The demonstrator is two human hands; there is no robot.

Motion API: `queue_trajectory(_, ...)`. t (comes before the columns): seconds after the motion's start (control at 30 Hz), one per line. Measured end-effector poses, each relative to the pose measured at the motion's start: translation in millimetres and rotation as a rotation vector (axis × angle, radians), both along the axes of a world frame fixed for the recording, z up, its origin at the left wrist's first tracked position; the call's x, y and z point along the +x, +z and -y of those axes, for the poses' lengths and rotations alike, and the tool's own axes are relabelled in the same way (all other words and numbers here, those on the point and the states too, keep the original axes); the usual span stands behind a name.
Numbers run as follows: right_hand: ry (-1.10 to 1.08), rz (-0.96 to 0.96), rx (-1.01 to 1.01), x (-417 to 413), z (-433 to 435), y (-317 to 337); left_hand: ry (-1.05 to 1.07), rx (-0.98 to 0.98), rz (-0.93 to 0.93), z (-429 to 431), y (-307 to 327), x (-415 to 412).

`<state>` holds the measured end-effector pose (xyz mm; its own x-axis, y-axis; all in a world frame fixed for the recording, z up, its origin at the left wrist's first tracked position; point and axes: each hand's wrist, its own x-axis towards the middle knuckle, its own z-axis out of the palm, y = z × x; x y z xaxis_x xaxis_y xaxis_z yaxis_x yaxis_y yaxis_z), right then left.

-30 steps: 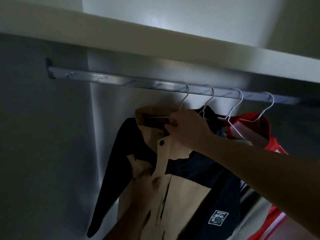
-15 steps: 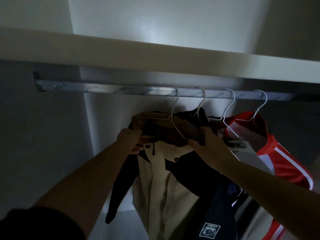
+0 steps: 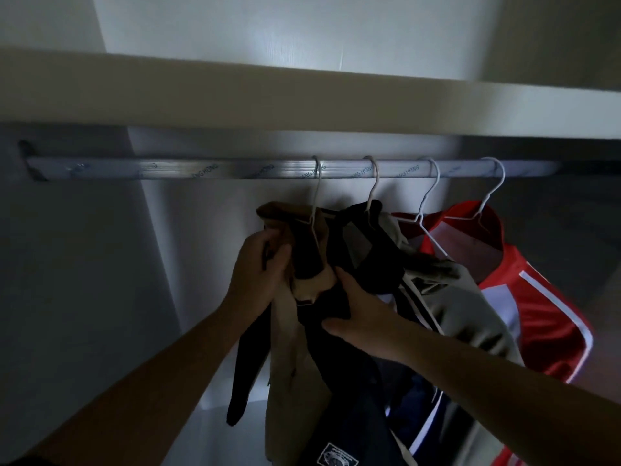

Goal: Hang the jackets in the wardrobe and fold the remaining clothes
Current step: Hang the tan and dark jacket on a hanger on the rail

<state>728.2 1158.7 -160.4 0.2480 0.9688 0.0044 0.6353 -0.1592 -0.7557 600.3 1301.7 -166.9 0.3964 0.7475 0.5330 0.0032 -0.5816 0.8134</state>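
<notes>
A beige and navy jacket (image 3: pixel 299 358) hangs from a white wire hanger (image 3: pixel 315 210) on the silver wardrobe rail (image 3: pixel 174 169). My left hand (image 3: pixel 258 267) grips the jacket's collar on the left side. My right hand (image 3: pixel 359 317) holds the navy front of the same jacket just below the collar. To the right on the rail hang a dark jacket (image 3: pixel 373 257), a grey jacket (image 3: pixel 470 307) and a red jacket with white stripes (image 3: pixel 544 311), each on a white hanger.
A white shelf (image 3: pixel 302 92) runs just above the rail. The wardrobe's left wall (image 3: pixel 67 264) and back panel (image 3: pixel 208 230) stand bare. The left part of the rail carries no hangers. The wardrobe interior is dim.
My left hand rose from the jacket's lower front to its collar. My right hand dropped from the hanger's neck to the navy front. The view tilted slightly upward.
</notes>
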Motion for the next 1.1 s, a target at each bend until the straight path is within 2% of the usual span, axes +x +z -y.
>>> queue_trajectory(0.1,-0.012,0.072,-0.085,-9.5,4.9,-15.0,-0.134,0.385,-0.212,11.4,-2.4,-11.1)
queue_trajectory(0.17,-0.017,0.084,-0.093,-15.6,6.8,-20.8,-0.161,0.493,-0.359,17.1,1.3,-8.4)
queue_trajectory(0.2,-0.027,0.104,-0.095,-18.8,8.4,-21.6,-0.151,0.431,-0.378,18.4,5.0,-6.0)
queue_trajectory(0.3,-0.034,0.204,-0.116,-28.3,14.3,-26.1,-0.149,0.002,-0.366,9.4,24.5,-0.5)
queue_trajectory(0.37,-0.037,0.218,-0.115,-31.3,17.8,-27.6,-0.195,-0.190,-0.418,0.8,37.2,0.4)
queue_trajectory(0.47,-0.053,0.166,-0.117,-32.5,22.2,-22.9,-0.223,-0.255,-0.465,0.8,55.2,2.3)
queue_trajectory(0.57,-0.012,0.132,-0.179,-38.7,35.9,-23.0,-0.204,-0.378,-0.322,4.3,64.5,4.6)
queue_trajectory(0.67,0.022,0.219,-0.268,-46.4,51.9,-28.5,-0.169,-0.420,-0.279,5.4,70.2,5.3)
queue_trajectory(0.83,0.047,0.313,-0.275,-45.9,58.4,-17.0,-0.238,-0.369,-0.307,16.7,80.3,11.3)
queue_trajectory(0.97,0.027,0.307,-0.358,-51.3,61.3,-28.0,-0.234,-0.344,-0.424,23.8,83.2,17.0)
queue_trajectory(1.1,-0.017,0.350,-0.329,-63.0,62.6,-50.3,-0.216,-0.258,-0.584,29.2,83.4,15.4)
